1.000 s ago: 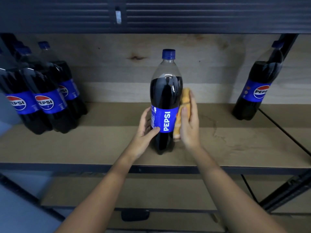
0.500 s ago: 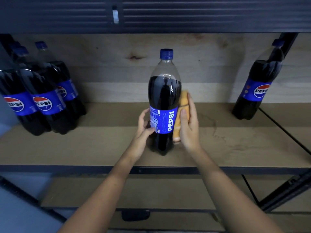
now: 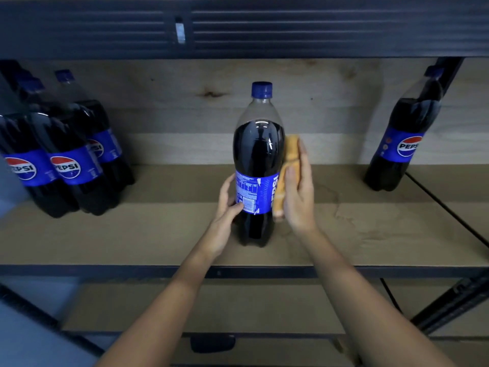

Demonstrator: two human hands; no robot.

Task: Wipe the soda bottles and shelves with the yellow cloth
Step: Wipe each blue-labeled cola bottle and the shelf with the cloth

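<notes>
A tall soda bottle (image 3: 258, 152) with a blue cap and blue label stands upright in the middle of the wooden shelf (image 3: 158, 231). My left hand (image 3: 227, 207) grips its left side at the label, thumb on the front. My right hand (image 3: 299, 192) presses the folded yellow cloth (image 3: 289, 165) against the bottle's right side, fingers straight along the cloth. The label's small-print panel faces me.
Several soda bottles (image 3: 66, 160) stand grouped at the shelf's left end, and one more bottle (image 3: 404, 139) stands at the right by a dark upright post (image 3: 449, 72). A dark metal beam (image 3: 264, 27) runs overhead. A lower shelf (image 3: 238, 308) shows beneath.
The bottle has turned on the spot, so the label's lettering moved to the right and the small-print panel came to the front. Both hands stay on it.
</notes>
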